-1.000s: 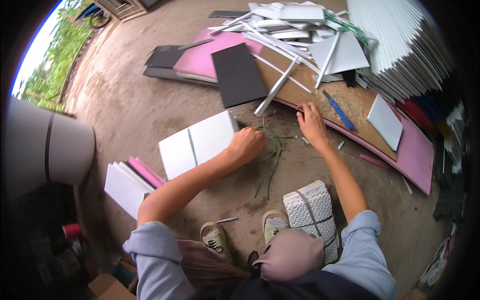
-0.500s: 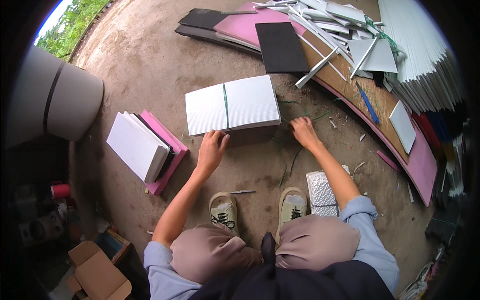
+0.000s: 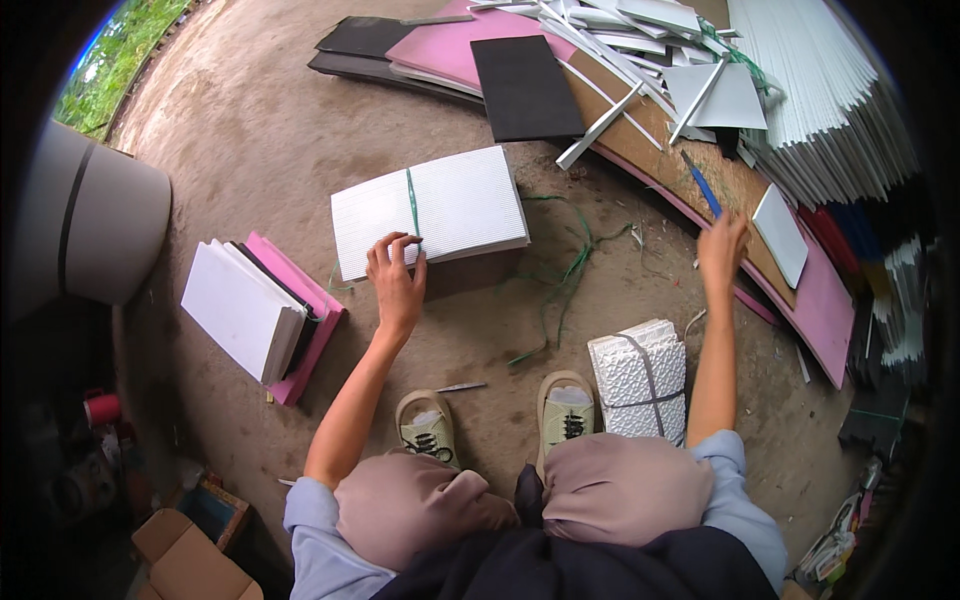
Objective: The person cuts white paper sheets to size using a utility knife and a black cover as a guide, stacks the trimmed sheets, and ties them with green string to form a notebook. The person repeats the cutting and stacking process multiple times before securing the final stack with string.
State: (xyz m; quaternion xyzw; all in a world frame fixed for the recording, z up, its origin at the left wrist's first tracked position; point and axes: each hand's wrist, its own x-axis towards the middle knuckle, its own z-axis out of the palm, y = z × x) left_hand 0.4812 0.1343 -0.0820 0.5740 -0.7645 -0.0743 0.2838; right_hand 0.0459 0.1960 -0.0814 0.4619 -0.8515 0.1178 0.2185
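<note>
A thick stack of white corrugated sheets (image 3: 460, 200), bound with green string (image 3: 412, 200), lies in front of me. My left hand (image 3: 397, 285) rests on the stack's near edge by the string, its fingers spread and slightly bent. Over on the right, my right hand (image 3: 722, 255) is at the lower end of a blue-handled knife (image 3: 702, 188), covering that end. Its fingers look apart, and the knife lies on a brown board (image 3: 745, 185). Loose green string (image 3: 575, 265) trails over the ground right of the stack.
A smaller stack of white, black and pink sheets (image 3: 245, 310) sits at left. Silver embossed sheets (image 3: 640, 380), strapped together, lie by my right foot. White offcuts (image 3: 610, 50) and a black sheet (image 3: 525, 88) cover the far boards. A large grey roll (image 3: 115, 225) stands far left.
My right hand has moved right, from the loose green string to the knife. My left hand has shifted further onto the stack's edge near the string. The view has turned slightly right.
</note>
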